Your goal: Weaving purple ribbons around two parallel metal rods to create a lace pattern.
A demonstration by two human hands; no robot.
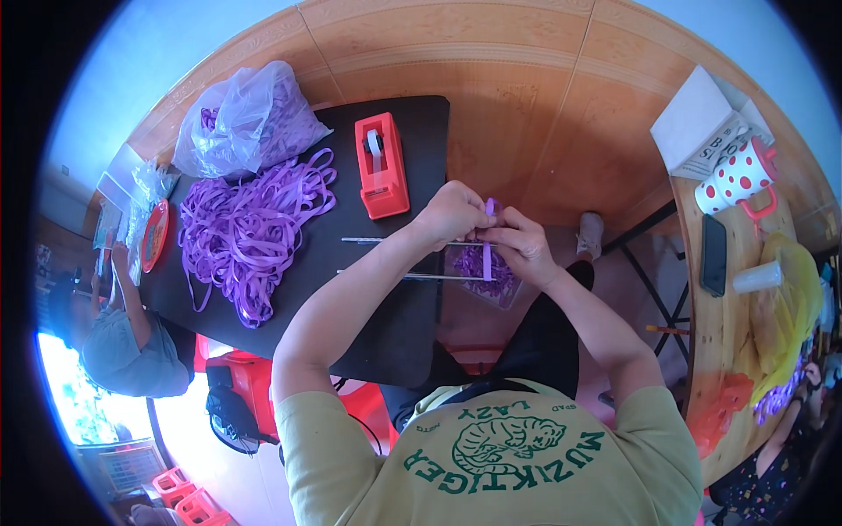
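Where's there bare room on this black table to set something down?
The black table is bare between the red tape dispenser and the table's right edge, and nearer you than the metal rods, right of your left forearm. Left of the dispenser, purple ribbons and a plastic bag crowd it.

Glossy ribbon (488, 265), smooth metal rods (421, 277)

Held ribbon (488, 263), ribbon pile (250, 228): purple. Tape dispenser (382, 188): orange-red. Left surface (381, 329): black; right surface (724, 337): wood-tan. Mug (735, 181): white, red polka dots. Shirt (504, 478): pale green, dark-green tiger print.
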